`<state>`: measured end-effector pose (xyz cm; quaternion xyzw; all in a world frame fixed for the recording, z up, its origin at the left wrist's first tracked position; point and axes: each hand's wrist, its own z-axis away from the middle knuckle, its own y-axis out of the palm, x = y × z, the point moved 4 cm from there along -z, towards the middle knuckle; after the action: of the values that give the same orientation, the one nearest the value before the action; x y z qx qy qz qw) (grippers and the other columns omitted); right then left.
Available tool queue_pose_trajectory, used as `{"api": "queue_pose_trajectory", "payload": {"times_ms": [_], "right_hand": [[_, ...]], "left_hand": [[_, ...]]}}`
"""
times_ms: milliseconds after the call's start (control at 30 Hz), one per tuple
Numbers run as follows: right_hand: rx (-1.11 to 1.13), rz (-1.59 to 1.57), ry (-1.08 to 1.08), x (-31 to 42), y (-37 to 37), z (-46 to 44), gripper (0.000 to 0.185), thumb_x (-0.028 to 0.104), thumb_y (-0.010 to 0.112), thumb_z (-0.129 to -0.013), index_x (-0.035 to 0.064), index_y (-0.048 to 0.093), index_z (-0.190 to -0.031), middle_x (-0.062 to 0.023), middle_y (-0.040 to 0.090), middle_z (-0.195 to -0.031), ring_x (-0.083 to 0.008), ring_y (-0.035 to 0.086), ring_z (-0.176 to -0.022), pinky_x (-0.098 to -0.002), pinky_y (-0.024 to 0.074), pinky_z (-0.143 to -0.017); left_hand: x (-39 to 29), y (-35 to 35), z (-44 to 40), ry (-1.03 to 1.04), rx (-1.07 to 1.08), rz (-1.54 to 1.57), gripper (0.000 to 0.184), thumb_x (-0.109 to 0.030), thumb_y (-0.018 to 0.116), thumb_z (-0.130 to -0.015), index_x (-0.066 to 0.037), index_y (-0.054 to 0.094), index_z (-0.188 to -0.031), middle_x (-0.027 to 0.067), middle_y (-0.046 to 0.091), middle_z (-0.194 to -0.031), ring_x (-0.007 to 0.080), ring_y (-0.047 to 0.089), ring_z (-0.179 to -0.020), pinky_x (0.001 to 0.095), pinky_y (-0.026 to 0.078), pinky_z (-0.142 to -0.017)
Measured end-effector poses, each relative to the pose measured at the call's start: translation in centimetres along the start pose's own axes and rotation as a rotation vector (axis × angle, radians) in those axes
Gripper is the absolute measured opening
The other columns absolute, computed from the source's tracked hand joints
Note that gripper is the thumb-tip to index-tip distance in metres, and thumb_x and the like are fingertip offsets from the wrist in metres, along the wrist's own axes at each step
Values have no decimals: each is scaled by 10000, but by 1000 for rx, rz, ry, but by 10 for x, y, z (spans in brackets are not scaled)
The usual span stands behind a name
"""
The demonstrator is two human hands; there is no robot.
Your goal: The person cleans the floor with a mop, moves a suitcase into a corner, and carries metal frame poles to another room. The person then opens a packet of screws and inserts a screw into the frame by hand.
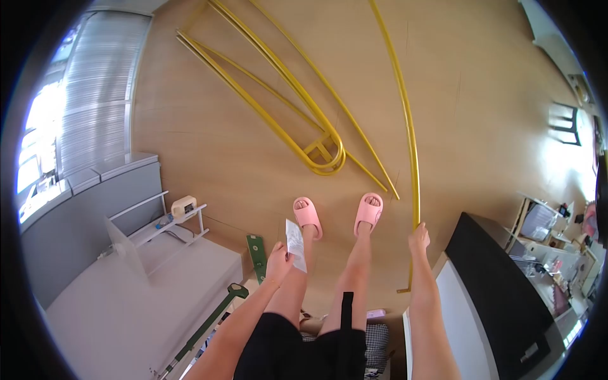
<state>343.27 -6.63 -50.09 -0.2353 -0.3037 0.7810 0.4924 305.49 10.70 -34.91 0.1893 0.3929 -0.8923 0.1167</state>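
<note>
My left hand (278,261) is closed on a small crinkled, whitish translucent packet (295,246), held above the floor near my left leg. My right hand (418,239) is wrapped round a long yellow pole (410,136), which runs up to the top edge of the view and ends in a short bent foot below my hand. On the brown floor, ahead and to the left of the pole, lies a yellow tubular frame (272,132) with a rounded end and a crosspiece. Beside it rests a thin yellow rod (335,97).
Pink slippers (308,218) are on my feet. A white bed (190,259) with a white rack stands at the left. A green strip (256,254) lies by the bed. To the right are a black panel (494,297) and cluttered shelves (538,240).
</note>
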Motion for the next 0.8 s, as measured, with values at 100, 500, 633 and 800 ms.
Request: {"api": "queue_pose_trajectory", "payload": {"times_ms": [100, 500, 633, 800], "right_hand": [[103, 17, 57, 0, 51, -46, 304, 43, 552, -696, 53, 419, -969, -147, 572, -906, -316, 554, -875, -397, 469, -700], [-155, -115, -121, 20, 179, -144, 351, 56, 585, -698, 26, 386, -986, -138, 480, -972, -306, 461, -966, -380, 438, -772], [-205, -183, -126, 12, 187, -152, 355, 57, 587, -697, 17, 375, -979, -154, 476, -964, -317, 459, -958, -391, 425, -772], [-39, -93, -156, 11, 172, -159, 368, 81, 603, -680, 13, 384, -968, -164, 459, -990, -319, 450, -966, -394, 407, -784]], "left_hand": [[14, 48, -36, -52, 58, -140, 138, -115, 552, -706, 15, 506, -720, 120, 467, -763, 282, 516, -658, 362, 419, -572], [53, 204, -128, -48, 245, -194, 148, -126, 555, -722, 10, 523, -770, 122, 492, -870, 291, 520, -741, 377, 440, -625], [59, 224, -132, -119, 251, -154, 150, -130, 551, -730, 14, 513, -749, 126, 492, -863, 301, 525, -731, 384, 441, -621], [70, 235, -147, -187, 255, -168, 158, -127, 550, -727, 24, 502, -723, 149, 483, -871, 315, 532, -736, 398, 444, -621]]}}
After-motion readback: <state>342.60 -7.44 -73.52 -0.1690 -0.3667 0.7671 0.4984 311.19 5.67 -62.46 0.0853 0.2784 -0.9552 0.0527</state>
